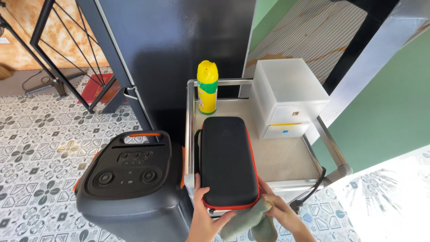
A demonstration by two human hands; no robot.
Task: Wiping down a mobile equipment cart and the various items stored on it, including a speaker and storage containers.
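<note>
A black zippered case [227, 159] with an orange seam lies lengthwise on a small metal-framed cart [190, 134]. My left hand [204, 217] grips its near left corner, thumb along the side. At the case's near right corner my right hand [280, 210] holds a grey-green cloth [248, 220], which hangs below the case's front edge. Behind the case stands a yellow and green spray can [207, 87]. A white translucent two-drawer box [286, 96] sits at the cart's back right.
A large black portable speaker [132, 188] with orange trim and a handle stands on the patterned tile floor left of the cart. A dark panel [170, 54] rises behind. A green wall [389, 116] is at the right, black metal frames at the upper left.
</note>
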